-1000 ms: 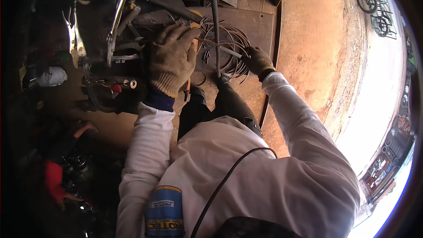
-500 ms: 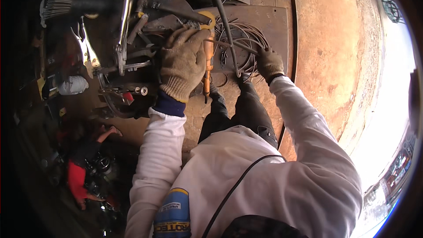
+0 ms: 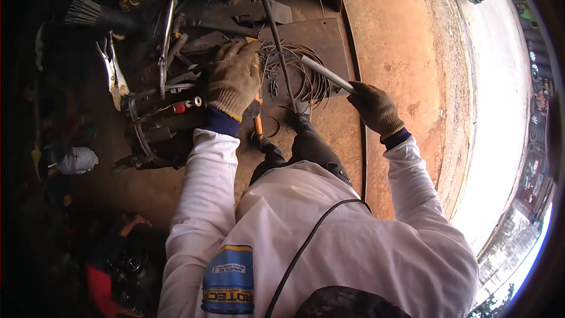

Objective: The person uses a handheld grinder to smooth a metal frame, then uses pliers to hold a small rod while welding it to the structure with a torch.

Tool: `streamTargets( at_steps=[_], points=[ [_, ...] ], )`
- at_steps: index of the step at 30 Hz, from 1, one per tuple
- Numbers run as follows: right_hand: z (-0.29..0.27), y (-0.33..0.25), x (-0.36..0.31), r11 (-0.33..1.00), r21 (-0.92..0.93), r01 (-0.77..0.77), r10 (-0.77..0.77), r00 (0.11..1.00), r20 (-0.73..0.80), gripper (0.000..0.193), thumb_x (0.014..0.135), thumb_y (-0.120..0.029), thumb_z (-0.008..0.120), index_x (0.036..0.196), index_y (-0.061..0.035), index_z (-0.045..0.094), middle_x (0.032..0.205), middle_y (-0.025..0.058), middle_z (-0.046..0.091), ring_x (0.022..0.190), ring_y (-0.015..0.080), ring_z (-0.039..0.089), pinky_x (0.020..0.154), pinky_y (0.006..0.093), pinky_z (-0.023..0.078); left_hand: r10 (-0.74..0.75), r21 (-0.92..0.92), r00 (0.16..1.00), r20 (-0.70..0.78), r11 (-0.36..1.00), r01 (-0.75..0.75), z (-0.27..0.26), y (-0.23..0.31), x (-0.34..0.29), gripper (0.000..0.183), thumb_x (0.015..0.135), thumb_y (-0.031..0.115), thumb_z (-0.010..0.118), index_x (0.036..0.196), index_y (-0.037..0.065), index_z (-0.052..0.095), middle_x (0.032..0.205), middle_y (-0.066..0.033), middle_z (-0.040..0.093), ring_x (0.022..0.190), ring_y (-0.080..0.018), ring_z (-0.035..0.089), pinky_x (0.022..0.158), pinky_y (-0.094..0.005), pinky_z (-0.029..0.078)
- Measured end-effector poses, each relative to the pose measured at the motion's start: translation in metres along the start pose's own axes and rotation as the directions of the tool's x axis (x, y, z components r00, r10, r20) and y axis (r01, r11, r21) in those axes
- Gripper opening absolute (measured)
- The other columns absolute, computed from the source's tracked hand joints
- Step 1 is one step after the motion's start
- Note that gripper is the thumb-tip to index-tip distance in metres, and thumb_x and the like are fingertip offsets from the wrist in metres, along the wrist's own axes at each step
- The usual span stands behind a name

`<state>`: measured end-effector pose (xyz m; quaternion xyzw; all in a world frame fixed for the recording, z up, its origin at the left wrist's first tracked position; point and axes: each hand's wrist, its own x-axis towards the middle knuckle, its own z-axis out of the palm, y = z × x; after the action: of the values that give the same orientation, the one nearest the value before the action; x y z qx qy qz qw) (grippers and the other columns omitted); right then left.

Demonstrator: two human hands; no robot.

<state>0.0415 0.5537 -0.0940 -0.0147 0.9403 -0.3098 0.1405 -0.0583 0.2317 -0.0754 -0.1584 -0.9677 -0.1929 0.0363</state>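
My right hand (image 3: 376, 108), in a brown knit glove, is closed round the near end of a grey metal tube (image 3: 327, 74). The tube slants up and left over a coil of thin wire (image 3: 315, 76). My left hand (image 3: 233, 79), gloved alike, lies over the cluttered metal work area with its fingers curled together. Their tips are hidden, so what they grip cannot be made out. Beside and below that hand shows an orange-handled tool (image 3: 258, 125). A long dark metal bar (image 3: 275, 29) runs between my two hands.
Locking pliers (image 3: 113, 73), a long silver clamp (image 3: 166, 41) and a wire brush (image 3: 97, 15) are at the left. The coil lies on a brown metal plate (image 3: 336, 38). A person in red (image 3: 103, 288) is at the lower left. Bare ground (image 3: 400, 53) stretches right.
My right hand has moved right and nearer me, carrying the tube away from my left hand. The left hand stays over the same work area. The whole view has shifted slightly.
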Motion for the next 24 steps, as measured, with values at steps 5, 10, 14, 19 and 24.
streamTargets(
  at_steps=[5, 10, 14, 19, 24],
  points=[
    [-0.013, -0.019, 0.014, 0.995, -0.031, 0.096, -0.096, 0.995, -0.002, 0.033, 0.095, -0.033, 0.06, 0.123, -0.0148, 0.065, 0.101, 0.0161, 0.07, 0.096, 0.0353, 0.068, 0.081, 0.0441, 0.054, 0.04, 0.03, 0.999, -0.017, 0.999, -0.04, -0.001, -0.004, 0.0, 0.03, 0.09, 0.016, 0.061, 0.121, 0.013, 0.065, 0.123, -0.0092, 0.064, 0.121, -0.0302, 0.055, 0.104, -0.042, 0.045],
    [-0.01, -0.02, 0.022, 0.986, -0.106, 0.129, -0.134, 0.99, -0.042, 0.032, 0.096, -0.032, 0.058, 0.122, -0.0148, 0.065, 0.101, 0.0155, 0.07, 0.095, 0.0349, 0.068, 0.079, 0.0439, 0.054, 0.031, 0.013, 0.999, 0.025, 0.999, -0.032, -0.006, -0.001, -0.001, 0.034, 0.087, 0.008, 0.058, 0.12, 0.01, 0.063, 0.125, -0.0131, 0.063, 0.121, -0.0314, 0.055, 0.107, -0.0427, 0.042],
    [-0.017, -0.027, 0.03, 0.982, -0.065, 0.176, -0.176, 0.984, 0.001, 0.029, 0.095, -0.031, 0.06, 0.117, -0.013, 0.066, 0.097, 0.0149, 0.07, 0.092, 0.0347, 0.068, 0.074, 0.0442, 0.054, 0.038, 0.014, 0.999, -0.007, 0.999, -0.038, -0.004, -0.002, -0.002, 0.033, 0.087, 0.009, 0.06, 0.12, 0.011, 0.064, 0.122, -0.0117, 0.064, 0.12, -0.0315, 0.056, 0.105, -0.0423, 0.044],
    [-0.022, -0.038, 0.056, 0.937, -0.053, 0.345, -0.335, 0.931, 0.145, 0.025, 0.094, -0.026, 0.063, 0.11, -0.0074, 0.068, 0.085, 0.0137, 0.07, 0.079, 0.0307, 0.069, 0.069, 0.0398, 0.055, 0.024, 0.034, 1.0, 0.016, 0.999, -0.024, -0.001, -0.005, 0.001, 0.036, 0.088, 0.013, 0.062, 0.124, 0.017, 0.062, 0.121, -0.0111, 0.064, 0.119, -0.0314, 0.057, 0.103, -0.0425, 0.046],
    [-0.042, -0.059, 0.081, 0.98, 0.185, 0.072, -0.156, 0.858, 0.49, 0.025, 0.095, -0.03, 0.061, 0.093, -0.0054, 0.065, 0.065, 0.0086, 0.061, 0.056, 0.0196, 0.061, 0.055, 0.0357, 0.051, -0.145, 0.061, 0.987, 0.068, 0.988, 0.141, 0.006, -0.008, -0.001, 0.053, 0.087, 0.013, 0.061, 0.137, 0.025, 0.051, 0.126, -0.0153, 0.062, 0.119, -0.0335, 0.057, 0.101, -0.0444, 0.048]
  ],
)
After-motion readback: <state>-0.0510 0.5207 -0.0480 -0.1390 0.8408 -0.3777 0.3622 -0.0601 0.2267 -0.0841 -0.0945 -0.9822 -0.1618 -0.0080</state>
